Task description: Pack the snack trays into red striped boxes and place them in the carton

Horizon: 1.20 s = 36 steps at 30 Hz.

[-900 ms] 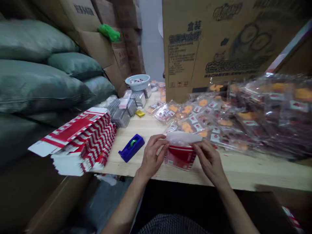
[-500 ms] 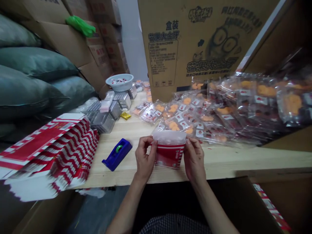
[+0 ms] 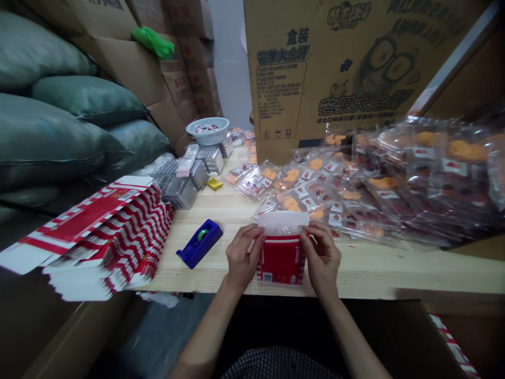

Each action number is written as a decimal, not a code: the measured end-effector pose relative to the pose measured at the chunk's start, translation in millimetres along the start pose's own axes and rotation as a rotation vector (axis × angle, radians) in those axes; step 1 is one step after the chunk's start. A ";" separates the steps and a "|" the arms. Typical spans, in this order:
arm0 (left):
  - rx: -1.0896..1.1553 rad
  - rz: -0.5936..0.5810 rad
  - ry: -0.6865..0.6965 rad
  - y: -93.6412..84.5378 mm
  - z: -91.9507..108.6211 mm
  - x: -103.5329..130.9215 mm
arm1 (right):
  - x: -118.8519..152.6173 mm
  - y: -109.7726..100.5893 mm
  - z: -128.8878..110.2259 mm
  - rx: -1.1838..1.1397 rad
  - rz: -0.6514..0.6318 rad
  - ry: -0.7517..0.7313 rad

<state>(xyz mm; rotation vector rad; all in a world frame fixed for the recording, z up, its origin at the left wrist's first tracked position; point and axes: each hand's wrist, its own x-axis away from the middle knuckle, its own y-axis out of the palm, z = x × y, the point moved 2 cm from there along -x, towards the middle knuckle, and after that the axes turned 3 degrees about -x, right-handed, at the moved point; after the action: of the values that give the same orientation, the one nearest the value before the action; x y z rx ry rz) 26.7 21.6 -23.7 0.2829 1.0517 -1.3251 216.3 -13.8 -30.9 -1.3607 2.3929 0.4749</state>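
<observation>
A red and white box point(image 3: 281, 258) stands at the table's front edge between my hands, its white top flap raised and clear plastic showing inside the opening. My left hand point(image 3: 245, 257) pinches the upper left corner. At the upper right corner, the fingers of my right hand point(image 3: 321, 255) are closed on the box's edge. Behind it lie many clear bags point(image 3: 303, 195) with orange pieces and small printed labels. To the left of my left hand rests a blue tape dispenser point(image 3: 200, 243) with a green roll.
Flattened red and white boxes point(image 3: 114, 231) are stacked at the left. Behind them are clear plastic cases point(image 3: 179, 190), a yellow packet point(image 3: 214, 183) and a pale basin point(image 3: 208, 131). A large carton point(image 3: 284, 89) stands at the back. Green sacks point(image 3: 47, 137) are piled far left.
My view has swung a little to the left, so the scene sits farther right. The box is more upright, showing more of its red front. Both hands still grip it.
</observation>
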 end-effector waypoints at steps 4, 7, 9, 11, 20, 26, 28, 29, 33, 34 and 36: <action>0.018 -0.102 -0.059 9.7 -4.7 15.9 | 16.3 1.2 22.9 0.047 -0.032 0.038; 0.054 -0.022 -0.177 14.0 -2.3 36.3 | 34.9 -1.3 33.4 0.048 0.024 0.100; 0.109 -0.016 -0.258 14.7 4.9 53.1 | 44.7 -6.1 35.1 0.065 -0.007 0.149; 0.183 -0.099 -0.337 14.8 14.8 69.9 | 50.5 -11.1 33.9 0.075 -0.085 0.214; 0.357 -0.169 -0.859 -8.0 19.9 46.6 | 38.4 -8.3 -5.9 -0.188 -0.229 0.458; 0.276 -0.306 -0.848 -15.2 29.2 80.3 | 94.9 -43.5 6.1 -0.136 -0.185 0.561; 0.325 -0.287 -0.835 -14.0 34.5 103.3 | 113.4 -55.1 12.9 -0.133 -0.076 0.583; 0.364 -0.259 -0.833 -13.8 36.6 112.8 | 119.6 -58.9 14.7 -0.149 -0.011 0.570; 0.411 -0.184 -0.872 -17.0 37.2 134.1 | 129.3 -61.2 18.4 -0.184 0.092 0.579; 0.392 -0.189 -0.892 -18.7 36.1 136.1 | 129.9 -60.2 19.3 -0.170 0.070 0.599; 0.360 -0.198 -0.924 -22.7 34.2 137.9 | 130.1 -58.9 20.3 -0.145 0.012 0.607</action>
<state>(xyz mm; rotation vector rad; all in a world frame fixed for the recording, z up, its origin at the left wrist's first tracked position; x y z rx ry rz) 6.9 -98.5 -100.5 -0.1793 0.0609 -1.5772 207.7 -131.0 -114.6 -1.7535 2.8852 0.2635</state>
